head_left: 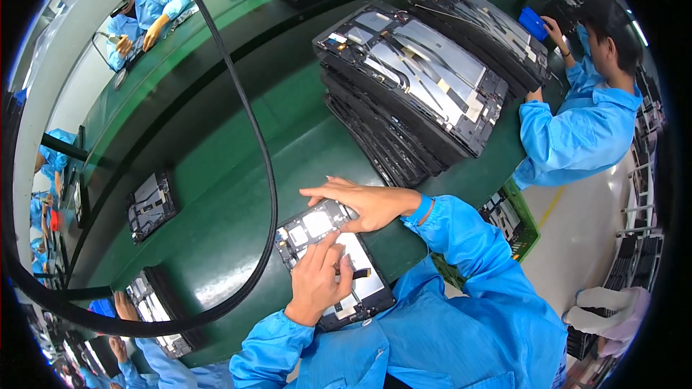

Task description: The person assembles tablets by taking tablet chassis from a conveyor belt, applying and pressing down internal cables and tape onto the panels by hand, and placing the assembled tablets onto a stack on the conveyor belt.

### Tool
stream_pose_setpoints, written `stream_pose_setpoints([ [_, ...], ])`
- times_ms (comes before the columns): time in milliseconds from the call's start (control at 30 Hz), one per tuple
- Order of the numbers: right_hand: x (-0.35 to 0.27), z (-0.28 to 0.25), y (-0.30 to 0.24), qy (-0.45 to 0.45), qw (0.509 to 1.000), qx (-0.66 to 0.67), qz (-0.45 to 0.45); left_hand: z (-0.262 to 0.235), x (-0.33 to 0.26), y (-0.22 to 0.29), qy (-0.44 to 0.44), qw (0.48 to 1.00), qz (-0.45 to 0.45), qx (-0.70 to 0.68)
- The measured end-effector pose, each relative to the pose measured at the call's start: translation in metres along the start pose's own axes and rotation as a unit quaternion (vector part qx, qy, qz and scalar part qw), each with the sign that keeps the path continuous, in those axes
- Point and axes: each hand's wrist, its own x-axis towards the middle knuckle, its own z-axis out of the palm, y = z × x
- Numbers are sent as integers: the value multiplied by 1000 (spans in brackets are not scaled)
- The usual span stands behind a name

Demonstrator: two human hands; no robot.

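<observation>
An opened tablet (365,263) lies in front of me at the table's edge, its circuit boards, silver plate and black frame showing. My left hand (317,284) is over its left side, fingers bent together and their tips pressed onto the board area. Whether a small part sits under those fingertips is hidden. Beside the left thumb a short black strip (355,273) with a gold-coloured end sticks out above the silver plate. Across the tablet's far end rests my right hand (367,205), fingers stretched to the left and thumb apart, touching the board near the left fingertips.
A tall stack of opened tablets (432,79) stands far right, another stack (490,25) behind it. A single tablet (151,205) and more tablets (162,310) lie left. A black cable (252,108) loops ahead. A co-worker (584,115) sits right, above a green crate (525,220).
</observation>
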Motion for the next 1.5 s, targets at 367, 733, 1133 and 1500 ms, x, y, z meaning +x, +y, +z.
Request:
stream_pose_setpoints([
  [367,-6,9,-9,10,1000,13,7,-2,-2,-1,3,1000,-1,-9],
  [733,-6,3,-6,40,999,7,16,-4,-4,-2,-7,1000,13,-3],
  [1133,11,6,-10,142,988,41,53,-3,-2,-6,-10,999,43,23],
  [1500,15,2,-15,133,986,52,87,-4,-1,-4,-21,998,48,42],
])
